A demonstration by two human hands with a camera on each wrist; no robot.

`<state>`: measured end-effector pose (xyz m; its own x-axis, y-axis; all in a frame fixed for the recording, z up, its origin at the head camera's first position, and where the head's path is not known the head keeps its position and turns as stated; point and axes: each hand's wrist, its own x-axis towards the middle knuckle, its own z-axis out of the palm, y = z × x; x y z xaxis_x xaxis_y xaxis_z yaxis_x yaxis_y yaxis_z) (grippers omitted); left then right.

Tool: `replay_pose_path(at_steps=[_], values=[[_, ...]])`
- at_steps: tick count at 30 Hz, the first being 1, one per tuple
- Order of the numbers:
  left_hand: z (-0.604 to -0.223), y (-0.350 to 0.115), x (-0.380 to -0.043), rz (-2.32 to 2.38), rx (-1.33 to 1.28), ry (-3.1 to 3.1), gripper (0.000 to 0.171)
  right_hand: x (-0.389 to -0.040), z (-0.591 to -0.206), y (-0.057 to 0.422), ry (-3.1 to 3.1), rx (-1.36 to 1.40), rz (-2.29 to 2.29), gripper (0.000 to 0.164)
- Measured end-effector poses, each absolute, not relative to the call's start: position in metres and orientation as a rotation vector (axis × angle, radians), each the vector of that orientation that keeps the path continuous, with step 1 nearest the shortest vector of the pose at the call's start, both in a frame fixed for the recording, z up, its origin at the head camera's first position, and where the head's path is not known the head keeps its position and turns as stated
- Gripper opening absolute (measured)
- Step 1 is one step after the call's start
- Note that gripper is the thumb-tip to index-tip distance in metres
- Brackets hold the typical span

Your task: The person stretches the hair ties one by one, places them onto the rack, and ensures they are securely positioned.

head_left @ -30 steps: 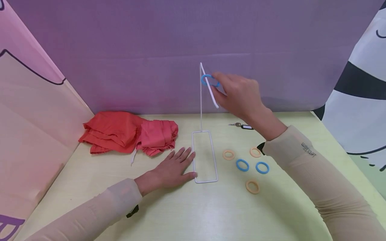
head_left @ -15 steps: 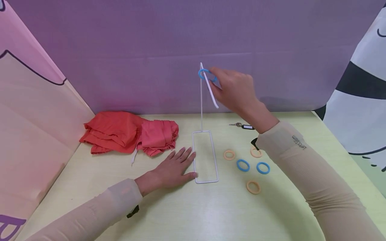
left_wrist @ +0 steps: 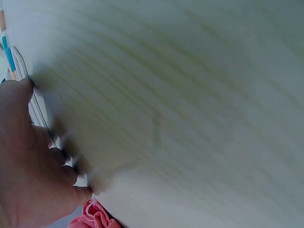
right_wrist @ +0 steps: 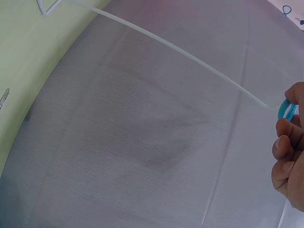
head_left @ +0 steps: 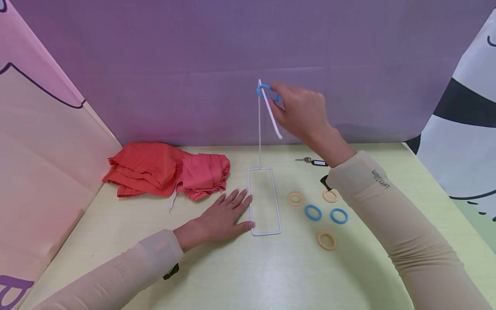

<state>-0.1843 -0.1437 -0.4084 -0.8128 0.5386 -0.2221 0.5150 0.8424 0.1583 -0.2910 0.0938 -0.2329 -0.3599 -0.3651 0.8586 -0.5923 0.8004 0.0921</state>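
Note:
In the head view my right hand [head_left: 304, 112] pinches a blue ring [head_left: 258, 91] between thumb and fingers. The ring encircles the sloping upper arm of a white wire stand [head_left: 260, 133], close to the bend at its top. From the right wrist view, the same blue ring [right_wrist: 282, 111] shows in the fingertips where the upright wire ends. My left hand [head_left: 218, 219] lies flat, fingers spread, its fingertips and thumb on the left rail of the stand's rectangular base. The left wrist view shows that left hand [left_wrist: 33, 161] from the side against the table.
Right of the base lie orange rings [head_left: 327, 241] and blue rings [head_left: 313, 212]. A key with a black tag [head_left: 319, 163] is farther back. Folded red cloth [head_left: 147, 170] and pink cloth [head_left: 203, 174] sit at the back left. A purple backdrop [head_left: 186, 103] stands behind the table.
My right hand has carried the blue ring up and back along the stand's sloping arm, to near its top bend. My left hand has stayed on the base.

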Motion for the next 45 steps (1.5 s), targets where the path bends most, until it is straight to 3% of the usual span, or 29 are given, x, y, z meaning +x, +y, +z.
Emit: replay_pose_path(at_steps=[15, 24, 34, 45], values=[[-0.407, -0.144, -0.186, 0.13, 0.8, 2.757, 0.083, -0.292, -0.233, 0.095, -1.986, 0.731, 0.279, 0.03], [-0.406, -0.142, -0.186, 0.14, 0.803, 2.753, 0.083, -0.275, -0.239, 0.121, -2.2, 0.705, 0.276, 0.041], [-0.405, -0.139, -0.186, 0.15, 0.811, 2.74, 0.084, -0.246, -0.297, 0.171, -2.886, 0.703, 0.375, 0.055], [-0.403, -0.138, -0.187, 0.153, 0.803, 2.741, 0.083, -0.224, -0.36, 0.174, -3.174, 0.773, 0.29, 0.056]])
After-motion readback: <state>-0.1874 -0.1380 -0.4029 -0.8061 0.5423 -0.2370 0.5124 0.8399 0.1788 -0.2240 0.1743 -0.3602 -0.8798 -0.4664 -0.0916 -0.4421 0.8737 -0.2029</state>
